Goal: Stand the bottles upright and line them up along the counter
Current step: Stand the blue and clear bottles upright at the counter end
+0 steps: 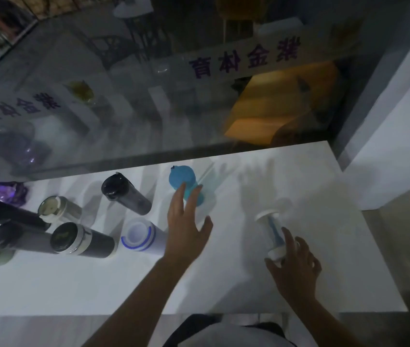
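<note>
Head view: her left hand [186, 221] reaches, fingers spread, toward the blue-lidded bottle [186, 185]; right hand [296, 266] pinches the clear bottle [275, 234] to steady it upright on the counter [299, 171].

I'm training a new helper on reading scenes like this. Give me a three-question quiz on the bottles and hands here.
1. True or false: the right hand grips the clear bottle with the white lid.
2. The left hand is open beside which bottle? A. black bottle B. blue-capped bottle C. purple bottle
3. What colour is the ring on the white bottle?

Key: 1 true; 2 B; 3 blue.
</note>
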